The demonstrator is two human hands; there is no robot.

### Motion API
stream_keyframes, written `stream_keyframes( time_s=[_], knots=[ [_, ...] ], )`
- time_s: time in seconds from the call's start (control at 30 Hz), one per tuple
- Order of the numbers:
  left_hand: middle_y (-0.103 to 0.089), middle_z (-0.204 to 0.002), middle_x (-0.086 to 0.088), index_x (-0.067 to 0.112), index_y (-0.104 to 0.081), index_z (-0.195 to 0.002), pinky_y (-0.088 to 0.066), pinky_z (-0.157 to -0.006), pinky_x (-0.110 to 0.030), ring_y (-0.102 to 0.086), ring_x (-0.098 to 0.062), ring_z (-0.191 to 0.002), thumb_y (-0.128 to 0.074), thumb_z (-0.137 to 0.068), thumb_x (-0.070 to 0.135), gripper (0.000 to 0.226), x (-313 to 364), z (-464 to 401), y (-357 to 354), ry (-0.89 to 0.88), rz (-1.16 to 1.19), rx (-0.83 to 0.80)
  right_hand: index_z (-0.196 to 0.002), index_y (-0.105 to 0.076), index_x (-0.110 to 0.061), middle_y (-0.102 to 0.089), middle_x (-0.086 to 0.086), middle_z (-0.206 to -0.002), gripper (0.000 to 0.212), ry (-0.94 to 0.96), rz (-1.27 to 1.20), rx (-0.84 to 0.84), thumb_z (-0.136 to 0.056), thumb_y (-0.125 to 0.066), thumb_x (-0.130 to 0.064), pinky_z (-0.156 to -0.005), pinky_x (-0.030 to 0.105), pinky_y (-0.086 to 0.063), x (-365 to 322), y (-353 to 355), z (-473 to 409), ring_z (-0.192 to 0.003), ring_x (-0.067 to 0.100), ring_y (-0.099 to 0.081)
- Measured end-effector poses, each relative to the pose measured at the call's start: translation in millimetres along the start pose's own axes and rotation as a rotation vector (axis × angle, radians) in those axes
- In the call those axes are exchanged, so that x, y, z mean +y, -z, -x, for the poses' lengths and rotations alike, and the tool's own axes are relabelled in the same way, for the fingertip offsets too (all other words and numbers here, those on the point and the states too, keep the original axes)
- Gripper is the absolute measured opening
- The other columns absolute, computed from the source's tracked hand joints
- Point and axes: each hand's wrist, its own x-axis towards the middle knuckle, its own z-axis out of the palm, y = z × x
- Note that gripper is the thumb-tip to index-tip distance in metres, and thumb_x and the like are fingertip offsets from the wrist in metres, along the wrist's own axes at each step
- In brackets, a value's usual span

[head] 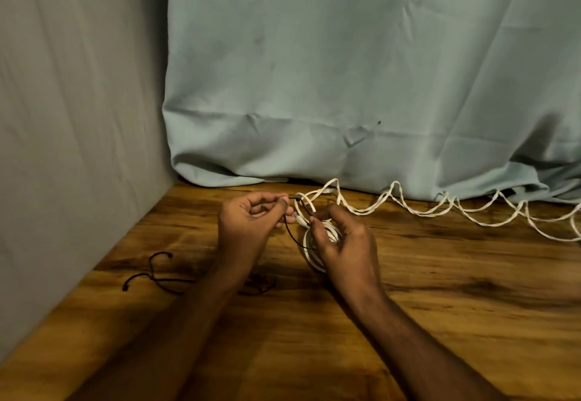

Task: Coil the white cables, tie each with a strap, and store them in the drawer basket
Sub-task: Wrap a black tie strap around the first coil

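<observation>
Coil (pixel 317 243) of white cable sits on wooden table (pixel 440 290), right hand (pixel 342 243) curled round it. Left hand (pixel 251 221) pinches black strap (pixel 290 227) end. Advice: keep loops clamped, draw strap snug round bundle, avoid trapping loose cable (pixel 456 209) trailing right. Spare straps (pixel 154 275) near left.

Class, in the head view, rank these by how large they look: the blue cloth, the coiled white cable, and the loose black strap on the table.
1. blue cloth
2 and 3. coiled white cable and loose black strap look alike; the right hand partly hides the coil.
</observation>
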Motion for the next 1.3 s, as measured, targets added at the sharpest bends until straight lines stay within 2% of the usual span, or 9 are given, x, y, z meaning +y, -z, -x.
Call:
stream_keyframes(
  time_s=[0.3, 0.57, 0.73, 0.9, 1.13, 1.3],
  knots=[
    [-0.076, -0.073, -0.009, -0.001, -0.073, -0.097, -0.057, -0.057, -0.019, -0.074, -0.018, -0.063, -0.069, -0.089, 0.000, 0.009, 2.0, -1.0, -0.5, -0.013, 0.028, 0.005, -0.105, -0.070, -0.037, -0.078, -0.015, -0.096, 0.020, 0.020, -0.018, 0.004, -0.095, -0.057, -0.049, -0.073, 0.042, -0.059, -2.4, 1.5, 0.9, -0.087, 0.011, -0.073],
    [-0.077, -0.076, -0.009, 0.003, -0.074, -0.098, -0.059, -0.059, -0.022, -0.076, -0.022, -0.068, -0.069, -0.090, 0.002, 0.009, 0.8, -0.8, 0.5, -0.028, -0.002, -0.031, -0.104, -0.070, -0.037, -0.078, -0.014, -0.094, 0.016, 0.027, 0.000, 0.008, -0.096, -0.059, -0.047, -0.070, 0.041, -0.058, -1.5, 2.0, 0.3, -0.084, 0.010, -0.072],
    [-0.077, -0.075, -0.007, 0.003, -0.073, -0.097, -0.056, -0.056, -0.018, -0.075, -0.017, -0.065, -0.069, -0.090, 0.001, 0.008, 1.0, -0.9, 0.1, -0.032, 0.022, 0.014, -0.104, -0.068, -0.039, -0.078, -0.012, -0.094, 0.018, 0.029, -0.002, -0.001, -0.095, -0.058, -0.050, -0.071, 0.042, -0.059, 0.1, 0.6, -0.2, -0.085, 0.012, -0.073],
    [-0.077, -0.076, -0.010, 0.005, -0.074, -0.096, -0.061, -0.061, -0.026, -0.076, -0.024, -0.068, -0.071, -0.089, 0.003, 0.008, -3.0, -0.6, -1.2, -0.025, 0.008, -0.011, -0.101, -0.069, -0.036, -0.077, -0.007, -0.086, 0.022, 0.023, 0.000, 0.016, -0.093, -0.057, -0.053, -0.070, 0.044, -0.057, 2.6, -0.5, -1.7, -0.079, 0.017, -0.072],
    [-0.077, -0.078, -0.010, 0.006, -0.074, -0.097, -0.062, -0.066, -0.034, -0.076, -0.026, -0.070, -0.071, -0.089, 0.004, 0.009, -4.8, -1.1, -1.0, -0.016, -0.005, -0.040, -0.103, -0.069, -0.038, -0.077, -0.012, -0.090, 0.021, 0.005, 0.000, 0.005, -0.094, -0.056, -0.053, -0.070, 0.043, -0.059, 1.5, 0.2, -0.9, -0.082, 0.011, -0.073],
    [-0.076, -0.074, -0.010, 0.003, -0.074, -0.096, -0.061, -0.059, -0.026, -0.074, -0.023, -0.064, -0.070, -0.089, 0.001, 0.008, -2.5, 0.5, -2.1, -0.036, 0.005, -0.039, -0.104, -0.069, -0.038, -0.077, -0.015, -0.093, 0.021, 0.010, -0.001, 0.008, -0.095, -0.055, -0.052, -0.072, 0.043, -0.060, -0.3, 1.5, 0.2, -0.084, 0.009, -0.073]
  ],
)
